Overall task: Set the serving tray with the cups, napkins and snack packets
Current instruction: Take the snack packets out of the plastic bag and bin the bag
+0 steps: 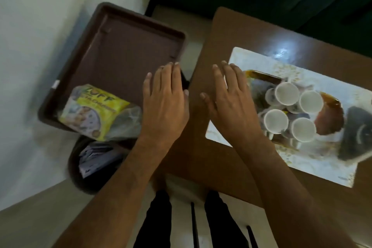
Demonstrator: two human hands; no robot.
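A dark brown serving tray (120, 50) lies at the left. A yellow snack packet in clear wrap (94, 112) rests on its near end. My left hand (165, 102) hovers over the tray's right edge, fingers apart and empty. My right hand (231, 102) hovers flat over the wooden table (201, 137), just left of several white cups (287, 110) clustered on a small amber tray (263, 76). Folded napkins (96, 159) sit in a dark round holder below the brown tray.
A white patterned placemat (251, 58) lies under the cups. A dark grey object (358, 135) rests at its right end. A dark sofa fills the top. My legs in dark trousers (161, 219) show at the bottom.
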